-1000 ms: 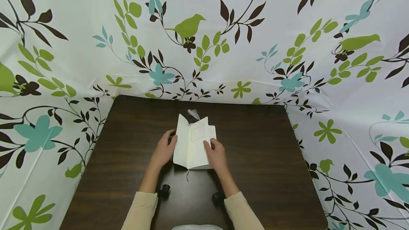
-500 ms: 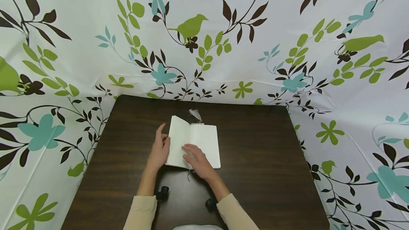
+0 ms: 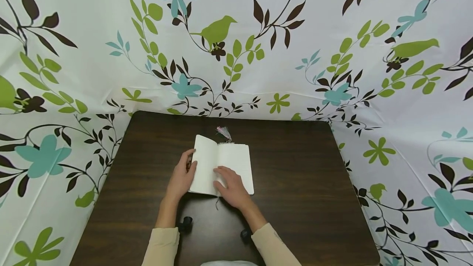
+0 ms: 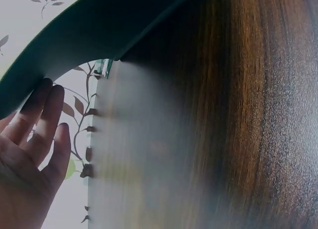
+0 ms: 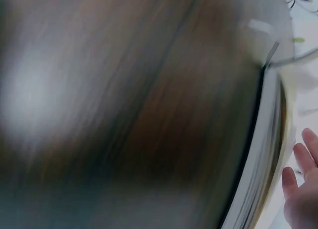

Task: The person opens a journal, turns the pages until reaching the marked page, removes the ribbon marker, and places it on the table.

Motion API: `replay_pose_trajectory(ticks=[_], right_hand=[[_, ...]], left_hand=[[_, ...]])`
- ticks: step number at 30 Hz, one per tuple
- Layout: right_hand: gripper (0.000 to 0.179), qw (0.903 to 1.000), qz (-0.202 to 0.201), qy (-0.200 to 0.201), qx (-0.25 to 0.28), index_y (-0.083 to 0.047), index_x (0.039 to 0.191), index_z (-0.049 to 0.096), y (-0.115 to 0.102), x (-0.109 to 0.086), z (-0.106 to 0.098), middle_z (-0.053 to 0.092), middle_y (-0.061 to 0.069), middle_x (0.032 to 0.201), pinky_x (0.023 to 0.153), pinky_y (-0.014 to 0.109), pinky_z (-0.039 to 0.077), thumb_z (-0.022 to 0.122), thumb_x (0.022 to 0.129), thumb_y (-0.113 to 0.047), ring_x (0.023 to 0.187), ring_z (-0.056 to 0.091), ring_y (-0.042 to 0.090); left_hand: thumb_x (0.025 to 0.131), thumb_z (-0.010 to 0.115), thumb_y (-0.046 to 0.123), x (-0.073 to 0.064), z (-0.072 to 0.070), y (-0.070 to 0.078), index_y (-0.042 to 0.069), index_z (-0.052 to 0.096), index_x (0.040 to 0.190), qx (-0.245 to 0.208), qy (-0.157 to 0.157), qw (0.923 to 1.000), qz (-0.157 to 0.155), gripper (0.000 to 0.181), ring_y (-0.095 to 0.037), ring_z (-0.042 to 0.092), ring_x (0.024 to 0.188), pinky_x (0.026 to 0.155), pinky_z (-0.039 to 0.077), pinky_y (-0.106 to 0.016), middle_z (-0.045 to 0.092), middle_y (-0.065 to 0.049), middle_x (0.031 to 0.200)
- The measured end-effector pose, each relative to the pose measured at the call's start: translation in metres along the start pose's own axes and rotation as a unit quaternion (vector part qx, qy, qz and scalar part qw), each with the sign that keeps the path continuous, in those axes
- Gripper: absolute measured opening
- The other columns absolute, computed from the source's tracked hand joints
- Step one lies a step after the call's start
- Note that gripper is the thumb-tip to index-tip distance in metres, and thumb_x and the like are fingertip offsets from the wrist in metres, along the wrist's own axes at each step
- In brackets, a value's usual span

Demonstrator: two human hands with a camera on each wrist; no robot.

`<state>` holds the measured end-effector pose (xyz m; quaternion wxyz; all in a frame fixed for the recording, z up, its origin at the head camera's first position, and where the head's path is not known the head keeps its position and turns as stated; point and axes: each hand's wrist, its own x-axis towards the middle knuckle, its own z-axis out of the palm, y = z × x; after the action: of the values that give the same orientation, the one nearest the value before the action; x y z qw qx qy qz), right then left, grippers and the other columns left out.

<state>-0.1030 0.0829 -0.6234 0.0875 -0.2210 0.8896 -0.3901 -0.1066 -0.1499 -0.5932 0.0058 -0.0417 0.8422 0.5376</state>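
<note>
An open notebook with cream pages lies on the table, its left side raised. My left hand holds that left edge, thumb at the page side and fingers behind. From below, the left wrist view shows the dark cover with the left hand's fingers against it. My right hand rests near the gutter on the pages, fingers loosely extended. In the right wrist view, the page block stands beside the right hand, which is partly cut off.
A thin ribbon hangs from the notebook's near edge. Beyond its far edge lies a small translucent, pink-tipped bundle. The dark wooden table is bordered by a leaf-and-bird patterned curtain.
The right hand has moved left from the right-hand pages onto the gutter. Loose raised leaves have turned over to the left. The left hand's raised index finger has come down to the left edge.
</note>
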Motion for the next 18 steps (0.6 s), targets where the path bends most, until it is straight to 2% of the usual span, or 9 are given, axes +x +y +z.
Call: replay_pose_trajectory(ticks=[3,7,8,11,14,18], right_hand=[[0.05,0.9947,0.003,0.004,-0.103,-0.019,0.154,0.059,0.011,0.0,-0.005,0.053,0.006,0.163,0.119,0.059,0.041,0.06,0.109,-0.04,0.152,0.049,0.029],[0.058,0.9761,-0.005,-0.035,-0.214,-0.024,0.158,0.055,0.024,-0.003,-0.02,0.045,0.003,0.17,0.118,0.057,0.041,0.061,0.107,-0.049,0.157,0.042,0.025],[0.06,0.9718,-0.01,-0.048,-0.231,-0.025,0.159,0.054,0.026,-0.004,-0.023,0.044,0.003,0.171,0.118,0.057,0.041,0.061,0.106,-0.052,0.157,0.041,0.025],[0.07,0.9626,-0.02,-0.089,-0.255,-0.028,0.163,0.048,0.032,-0.007,-0.031,0.039,0.001,0.174,0.12,0.056,0.04,0.063,0.103,-0.06,0.16,0.038,0.025],[0.077,0.9579,-0.03,-0.118,-0.26,-0.029,0.165,0.045,0.033,-0.009,-0.036,0.037,0.001,0.175,0.121,0.057,0.04,0.065,0.1,-0.064,0.16,0.037,0.026],[0.08,0.9608,-0.039,-0.127,-0.243,-0.028,0.164,0.047,0.033,-0.008,-0.041,0.038,0.002,0.174,0.121,0.059,0.04,0.073,0.097,-0.062,0.159,0.039,0.027]], left_hand=[[0.116,0.051,0.023,0.0,-0.002,-0.002,0.024,0.044,0.161,0.004,-0.004,1.0,0.002,0.046,-0.024,0.054,0.089,0.077,0.046,-0.037,0.063,-0.012,0.109],[0.116,0.05,0.026,0.002,-0.001,-0.003,0.023,0.046,0.16,0.002,-0.007,1.0,0.004,0.045,-0.025,0.052,0.087,0.077,0.044,-0.038,0.059,-0.013,0.101],[0.116,0.05,0.026,0.002,-0.001,-0.004,0.023,0.046,0.16,0.001,-0.007,1.0,0.004,0.045,-0.024,0.053,0.089,0.078,0.045,-0.037,0.062,-0.013,0.104],[0.116,0.05,0.025,0.001,-0.002,-0.005,0.022,0.046,0.161,-0.001,-0.009,1.0,0.0,0.045,-0.025,0.058,0.095,0.081,0.048,-0.038,0.069,-0.016,0.125],[0.116,0.05,0.025,0.0,-0.004,-0.006,0.021,0.046,0.161,0.004,-0.003,1.0,-0.002,0.045,-0.027,0.063,0.105,0.085,0.051,-0.038,0.065,-0.019,0.146],[0.116,0.049,0.025,-0.001,-0.005,-0.008,0.02,0.046,0.162,0.007,-0.001,1.0,-0.001,0.046,-0.03,0.063,0.11,0.088,0.052,-0.041,0.062,-0.023,0.15]])
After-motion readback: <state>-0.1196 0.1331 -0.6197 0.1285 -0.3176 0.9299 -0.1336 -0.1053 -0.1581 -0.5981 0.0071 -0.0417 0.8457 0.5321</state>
